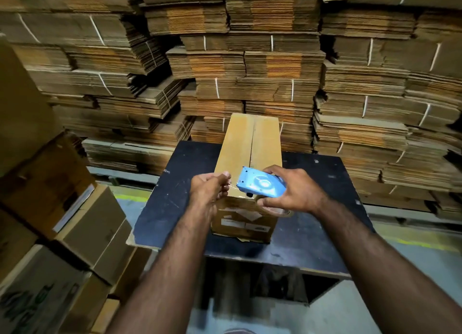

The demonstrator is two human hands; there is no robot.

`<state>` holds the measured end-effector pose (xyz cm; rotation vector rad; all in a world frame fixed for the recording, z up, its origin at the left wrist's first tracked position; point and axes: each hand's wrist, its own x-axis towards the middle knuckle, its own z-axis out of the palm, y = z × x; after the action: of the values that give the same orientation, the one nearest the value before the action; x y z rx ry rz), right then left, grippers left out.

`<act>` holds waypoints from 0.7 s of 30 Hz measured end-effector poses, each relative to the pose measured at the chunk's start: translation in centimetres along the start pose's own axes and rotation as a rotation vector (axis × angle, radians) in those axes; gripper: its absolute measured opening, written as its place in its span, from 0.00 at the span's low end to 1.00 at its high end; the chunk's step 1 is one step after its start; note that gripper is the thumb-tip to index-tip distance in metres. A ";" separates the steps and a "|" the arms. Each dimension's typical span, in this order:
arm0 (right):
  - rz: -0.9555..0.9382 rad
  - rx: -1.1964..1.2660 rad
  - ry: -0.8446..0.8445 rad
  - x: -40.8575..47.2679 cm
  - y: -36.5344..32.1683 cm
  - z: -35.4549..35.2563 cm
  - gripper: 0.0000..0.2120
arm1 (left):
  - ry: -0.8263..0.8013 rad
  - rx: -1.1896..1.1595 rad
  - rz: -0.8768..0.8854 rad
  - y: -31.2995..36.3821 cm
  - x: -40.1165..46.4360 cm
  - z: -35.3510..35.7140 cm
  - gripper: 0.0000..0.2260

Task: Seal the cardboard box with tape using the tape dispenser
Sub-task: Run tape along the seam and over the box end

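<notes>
Both forearms come in from the bottom edge and meet over the near end of the box (246, 153), which is the landmark for everything else. That box is a long closed carton lying on a dark table (325, 183), its length running away from the camera, with the two top flaps meeting in a seam down the middle. Pale labels sit on its near face.

Left hand (208, 187) is at the box's near left top corner, fingers pinched together on a thin clear strip of tape (233, 185) that you can barely make out. The strip runs across to the blue dispenser (260, 183), which the right hand (291, 190) has wrapped from the right side, thumb underneath, fingers over the top. The dispenser hovers just above the box's near top edge, right of the seam; can't tell if it's actually touching the cardboard. A clear roll peeks out below the right hand.

Left of the box and lower down, brown cartons (82, 223) are piled beside the table. Behind the box, filling the whole background, are tall stacks of flattened cardboard (250, 66) tied in bundles with white string. A yellow line on the floor (415, 243) shows right of the table.
</notes>
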<state>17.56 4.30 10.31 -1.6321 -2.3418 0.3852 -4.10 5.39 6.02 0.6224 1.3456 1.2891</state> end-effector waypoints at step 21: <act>-0.221 -0.348 -0.294 7.5 -0.9 1.8 0.40 | 0.552 0.410 0.163 -3.7 2.7 -2.5 0.08</act>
<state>13.64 10.96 9.44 -1.5127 -2.9133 0.1886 -5.90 6.03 1.23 0.6913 2.0832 1.3827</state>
